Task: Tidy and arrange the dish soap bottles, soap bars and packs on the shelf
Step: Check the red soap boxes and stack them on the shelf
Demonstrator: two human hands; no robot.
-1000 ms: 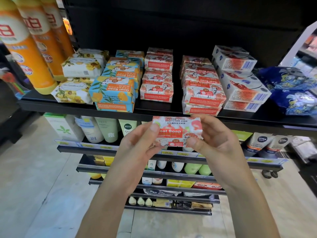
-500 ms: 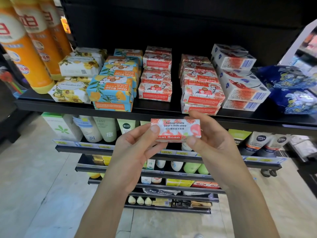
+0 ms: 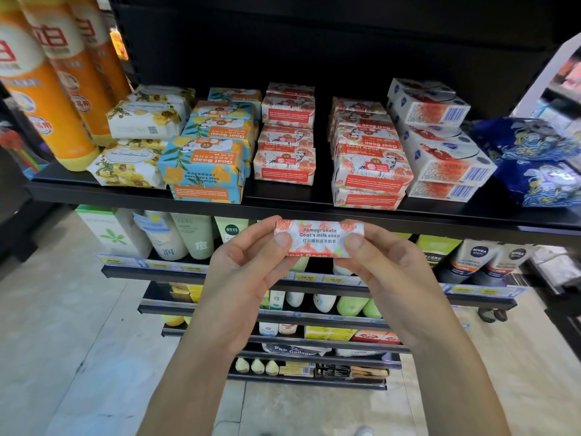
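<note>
A pomegranate goat's milk soap bar (image 3: 318, 238) in a red and white wrapper is held just below the front edge of the black shelf (image 3: 298, 209). My left hand (image 3: 251, 265) pinches its left end and my right hand (image 3: 377, 265) pinches its right end, thumbs on the side facing me. On the shelf stand two stacks of the same red soap bars (image 3: 287, 136) (image 3: 367, 152), a stack of blue and orange goat soap bars (image 3: 210, 152), yellow floral soap packs (image 3: 138, 143), white boxed soaps (image 3: 440, 143) and orange dish soap bottles (image 3: 47, 89).
Blue patterned packs (image 3: 534, 162) lie at the shelf's right end. A gap separates the two red soap stacks. Lower shelves (image 3: 283, 278) hold tubes, bottles and boxes. The tiled floor (image 3: 63, 341) lies below on the left.
The soap bar has been tipped away from me, so its narrow long side with the product name now faces me. Both hands have stayed in place on its ends.
</note>
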